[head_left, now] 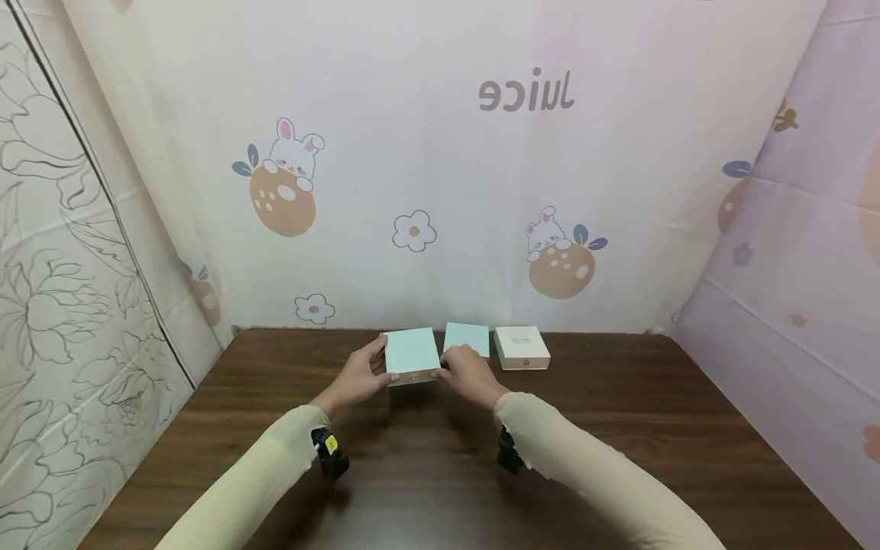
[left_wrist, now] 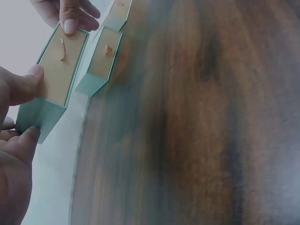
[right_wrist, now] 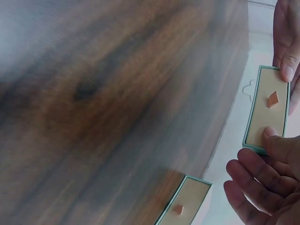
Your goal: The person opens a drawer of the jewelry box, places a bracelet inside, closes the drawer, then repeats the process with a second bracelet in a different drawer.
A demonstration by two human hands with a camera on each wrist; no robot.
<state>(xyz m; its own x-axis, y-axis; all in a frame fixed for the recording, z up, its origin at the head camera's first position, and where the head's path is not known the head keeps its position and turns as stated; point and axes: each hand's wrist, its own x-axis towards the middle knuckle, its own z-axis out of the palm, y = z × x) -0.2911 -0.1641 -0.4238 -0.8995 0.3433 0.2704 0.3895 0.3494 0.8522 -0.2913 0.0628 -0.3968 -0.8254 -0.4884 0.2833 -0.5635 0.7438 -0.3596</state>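
Note:
A mint-green drawer box [head_left: 411, 351] with a beige front and a small tan pull tab is between both hands, seemingly raised off the table. My left hand [head_left: 357, 376] grips its left end, thumb on the front [left_wrist: 56, 70] and fingers around the side. At the other end, my right hand [head_left: 470, 374] holds the box with its thumb on the beige front [right_wrist: 265, 110], fingers bent at the side. Just behind the right hand stands a second mint-green box [head_left: 467, 336], partly covered by that hand. A white-topped box [head_left: 522, 347] lies to its right.
The dark brown wooden table [head_left: 619, 443] extends toward me and to both sides. A printed curtain [head_left: 426, 153] hangs behind its far edge, with further patterned cloth [head_left: 804, 267] on the right and a flower-drawn panel [head_left: 62, 305] on the left.

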